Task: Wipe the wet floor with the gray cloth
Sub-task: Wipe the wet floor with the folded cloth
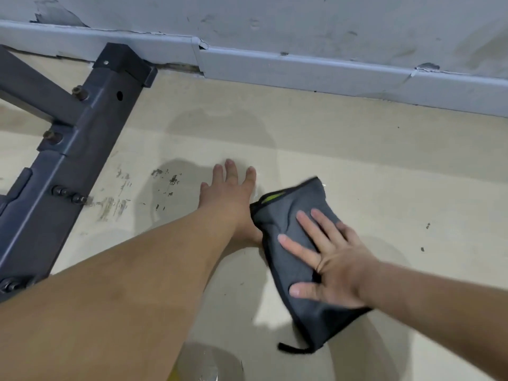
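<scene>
Gray cloth (299, 259) pressed flat to the floor (384, 174) under the right hand (330, 273), fingers spread, gripping nothing.
Left hand (233, 193) braced just beside the cloth, fingers splayed on the bare floor, holding nothing; a dark metal frame (68, 149) stood farther left by the baseboard (302, 70). Even palm pressure and overlapping strokes across the damp sheen would likely serve best.

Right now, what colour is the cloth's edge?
Black trim on the gray cloth, plus a lime-green bit near its top, seen in the head view.
</scene>
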### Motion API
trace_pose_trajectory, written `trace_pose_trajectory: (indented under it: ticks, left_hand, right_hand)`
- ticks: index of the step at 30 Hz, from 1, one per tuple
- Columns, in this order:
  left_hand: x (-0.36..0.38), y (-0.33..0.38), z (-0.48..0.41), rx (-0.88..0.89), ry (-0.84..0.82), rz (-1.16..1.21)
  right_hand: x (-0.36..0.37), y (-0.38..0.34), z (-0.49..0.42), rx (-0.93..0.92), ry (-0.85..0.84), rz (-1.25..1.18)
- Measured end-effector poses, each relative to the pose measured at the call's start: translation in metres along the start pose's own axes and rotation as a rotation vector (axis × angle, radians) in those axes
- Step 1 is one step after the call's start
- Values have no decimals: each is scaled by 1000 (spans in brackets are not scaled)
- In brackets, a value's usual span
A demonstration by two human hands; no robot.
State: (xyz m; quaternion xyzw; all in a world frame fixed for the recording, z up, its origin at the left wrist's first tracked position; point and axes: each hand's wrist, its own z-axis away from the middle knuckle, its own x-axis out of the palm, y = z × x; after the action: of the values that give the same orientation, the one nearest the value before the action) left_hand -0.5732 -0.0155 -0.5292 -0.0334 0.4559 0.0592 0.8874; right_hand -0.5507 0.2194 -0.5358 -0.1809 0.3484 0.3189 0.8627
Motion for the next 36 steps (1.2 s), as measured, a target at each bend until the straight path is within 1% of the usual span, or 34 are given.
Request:
trace_pose_trajectory:
  ticks: [2,3,5,7,10,12,14,16,19,21,24,27,28,30,32,33,35,36]
  left_hand:
    - [1,-1,0,-4,5,9]
    - [2,-1,1,-3,3,3]
    - [4,-3,0,4,2,-13]
    - [6,-4,-1,9,7,-15]
    - [6,-4,-2,15,2,-15]
    - [4,-1,-3,15,-23,-14]
    - [1,2,-6,4,-51,-13]
    - [-3,6,-9,-11,-69,-19]
    - [-8,12,-9,-30,-105,-33]
    - [-7,13,-9,-44,-129,-15]
    - [-9,14,-8,-68,-154,-7]
    - [-17,20,-1,-102,-148,-20]
    - [-19,22,2,-121,-145,-22]
    - [-22,30,8,-169,-143,-40]
    - [-25,45,11,-204,-124,-70]
    - [-26,57,13,-192,-102,-84]
    - [-23,84,20,-114,-29,-63]
    - [-18,96,27,-66,3,-33]
  right_hand:
    - [-36,20,-22,77,-82,19]
    - [-50,28,-36,131,-79,-8]
    - [-72,40,-57,283,-51,-157]
    - [-83,53,-69,431,13,-300]
    - [-86,80,-73,607,109,-428]
    - [-77,92,-64,702,123,-471]
    - [-62,94,-52,757,140,-492]
    - [-48,87,-39,774,139,-479]
    - [-27,67,-11,734,112,-445]
    - [-6,55,7,679,63,-384]
    - [21,39,34,538,38,-279]
    - [55,31,63,376,206,-176]
    - [67,31,73,320,206,-163]
    - [91,35,87,243,212,-53]
    - [102,41,95,103,267,50]
    - [106,48,98,51,260,64]
    - [102,62,103,-21,204,54]
    - [93,67,107,-21,164,33]
